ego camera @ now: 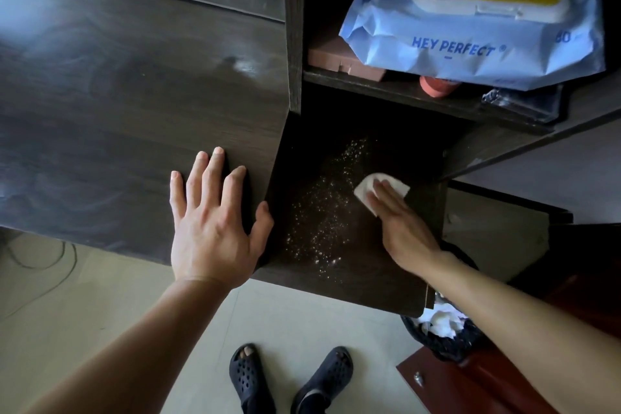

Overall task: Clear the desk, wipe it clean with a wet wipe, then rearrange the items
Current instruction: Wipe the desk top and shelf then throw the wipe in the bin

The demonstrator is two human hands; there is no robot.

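Note:
My right hand (400, 225) presses a folded white wet wipe (366, 188) flat onto the lower dark shelf surface (363, 282), with straight fingers over the wipe. A trail of pale crumbs and dust (322, 208) lies on that surface to the left of the wipe. My left hand (211, 222) rests flat with spread fingers on the dark wooden desk top (117, 94), its thumb at the desk's right edge. A blue wet wipe pack (470, 23) with a white and yellow lid lies on the upper shelf.
Under the pack sit a brown box (336, 59), an orange-red round object (437, 86) and a clear plastic packet (521, 104). A dark bin (447, 336) with crumpled white wipes stands at the lower right. My feet in dark sandals (289, 380) stand on the pale floor.

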